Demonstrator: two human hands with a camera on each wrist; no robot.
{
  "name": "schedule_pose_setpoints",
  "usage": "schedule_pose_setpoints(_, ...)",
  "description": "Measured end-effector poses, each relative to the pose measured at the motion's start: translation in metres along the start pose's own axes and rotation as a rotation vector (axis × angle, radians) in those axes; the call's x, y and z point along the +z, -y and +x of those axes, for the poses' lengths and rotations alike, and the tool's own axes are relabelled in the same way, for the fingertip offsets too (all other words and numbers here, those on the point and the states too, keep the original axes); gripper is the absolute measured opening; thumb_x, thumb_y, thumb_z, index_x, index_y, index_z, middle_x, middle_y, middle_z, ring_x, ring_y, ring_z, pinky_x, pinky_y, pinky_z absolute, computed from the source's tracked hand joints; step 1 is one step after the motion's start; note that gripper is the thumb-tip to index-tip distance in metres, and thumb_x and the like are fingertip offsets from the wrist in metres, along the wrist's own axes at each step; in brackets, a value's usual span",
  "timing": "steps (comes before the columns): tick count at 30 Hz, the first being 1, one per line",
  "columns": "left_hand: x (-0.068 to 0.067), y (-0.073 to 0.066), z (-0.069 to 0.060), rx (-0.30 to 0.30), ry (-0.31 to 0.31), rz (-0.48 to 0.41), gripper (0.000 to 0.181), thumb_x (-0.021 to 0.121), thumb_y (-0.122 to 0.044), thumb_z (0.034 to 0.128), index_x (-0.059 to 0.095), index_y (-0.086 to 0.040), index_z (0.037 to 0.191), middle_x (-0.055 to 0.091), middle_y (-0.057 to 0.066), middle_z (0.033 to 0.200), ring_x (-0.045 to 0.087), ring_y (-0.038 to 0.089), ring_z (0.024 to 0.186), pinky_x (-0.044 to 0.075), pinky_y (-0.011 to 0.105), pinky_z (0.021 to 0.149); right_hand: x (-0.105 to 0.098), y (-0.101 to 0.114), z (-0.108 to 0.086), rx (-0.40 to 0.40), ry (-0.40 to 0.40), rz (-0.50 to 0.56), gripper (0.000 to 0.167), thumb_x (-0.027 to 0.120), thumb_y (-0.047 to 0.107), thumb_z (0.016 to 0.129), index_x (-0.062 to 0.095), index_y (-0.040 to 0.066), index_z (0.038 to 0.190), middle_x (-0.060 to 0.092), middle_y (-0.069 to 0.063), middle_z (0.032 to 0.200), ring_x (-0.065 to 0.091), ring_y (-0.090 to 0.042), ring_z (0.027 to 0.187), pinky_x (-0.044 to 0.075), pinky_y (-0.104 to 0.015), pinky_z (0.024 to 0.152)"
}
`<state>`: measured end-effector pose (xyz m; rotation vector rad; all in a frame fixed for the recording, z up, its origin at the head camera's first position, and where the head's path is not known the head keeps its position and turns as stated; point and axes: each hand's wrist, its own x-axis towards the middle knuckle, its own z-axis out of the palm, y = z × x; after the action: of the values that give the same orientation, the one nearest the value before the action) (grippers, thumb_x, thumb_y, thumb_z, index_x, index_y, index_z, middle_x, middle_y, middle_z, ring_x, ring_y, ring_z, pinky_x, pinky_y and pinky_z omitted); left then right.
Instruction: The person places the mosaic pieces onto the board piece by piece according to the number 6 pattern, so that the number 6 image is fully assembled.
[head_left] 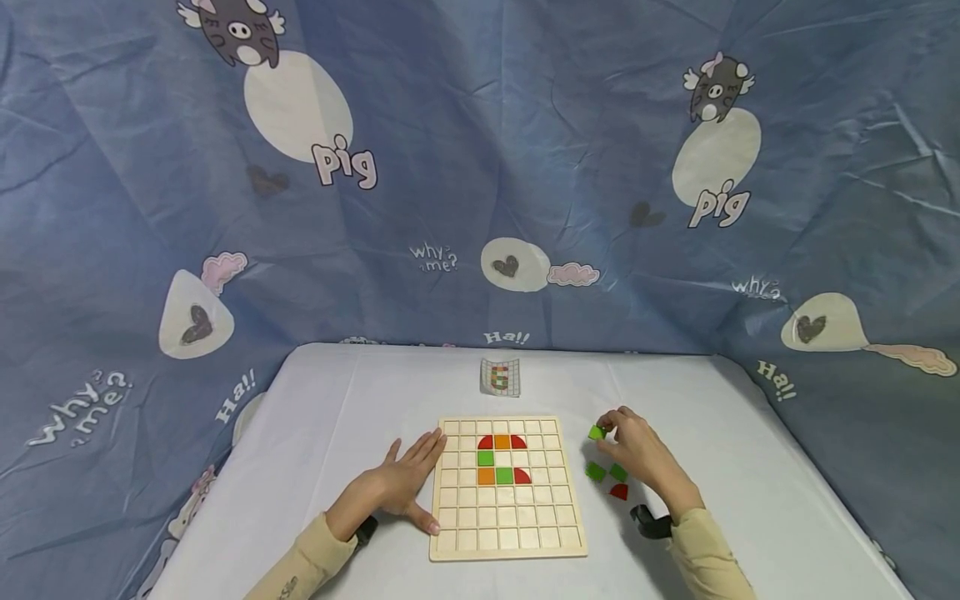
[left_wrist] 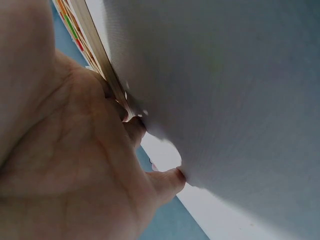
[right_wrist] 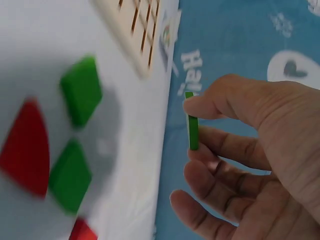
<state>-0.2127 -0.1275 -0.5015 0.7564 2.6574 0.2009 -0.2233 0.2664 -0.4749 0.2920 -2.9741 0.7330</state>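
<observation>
A pale wooden grid board [head_left: 507,540] lies on the table, with red, orange and green tiles set in a C-like shape in its upper cells. My left hand [head_left: 401,482] rests at the board's left edge, fingers spread and touching it. To the right of the board, my right hand [head_left: 639,448] pinches a small square green tile [right_wrist: 193,132] between thumb and fingers, raised off the table. Below that hand lie loose pieces: a green tile [head_left: 596,472], another green tile [head_left: 618,472] and a red quarter-round tile [head_left: 619,492].
Behind the board lies a small printed card [head_left: 500,377] with a coloured grid pattern. A white cloth [head_left: 390,383] covers the table, and a blue patterned curtain [head_left: 420,192] hangs behind and at both sides. Dark straps [head_left: 651,522] show at the wrists.
</observation>
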Motion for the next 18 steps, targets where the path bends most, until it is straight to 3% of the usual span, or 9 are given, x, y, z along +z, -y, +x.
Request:
schedule_pose_setpoints(10, 0.000, 0.000, 0.001, 0.000, -0.001, -0.004, 0.140, 0.077, -0.071, 0.0543, 0.005, -0.004, 0.155, 0.002, 0.013, 0.163, 0.007, 0.031, 0.151, 0.009, 0.064, 0.115, 0.014, 0.043, -0.011, -0.216, 0.002, -0.057, 0.023, 0.079, 0.013, 0.080, 0.068, 0.009, 0.100, 0.060, 0.002, 0.092, 0.053, -0.009, 0.075, 0.047, -0.022, 0.061)
schedule_pose_setpoints(18, 0.001, 0.000, 0.000, -0.003, 0.002, -0.005, 0.141, 0.077, -0.070, 0.0538, 0.005, -0.004, 0.155, 0.002, 0.014, 0.163, 0.007, 0.031, 0.151, 0.009, 0.063, 0.116, 0.029, 0.069, -0.017, -0.300, 0.114, -0.062, 0.024, 0.078, 0.015, 0.080, 0.067, 0.011, 0.101, 0.059, 0.003, 0.098, 0.062, -0.016, 0.084, 0.052, -0.024, 0.067)
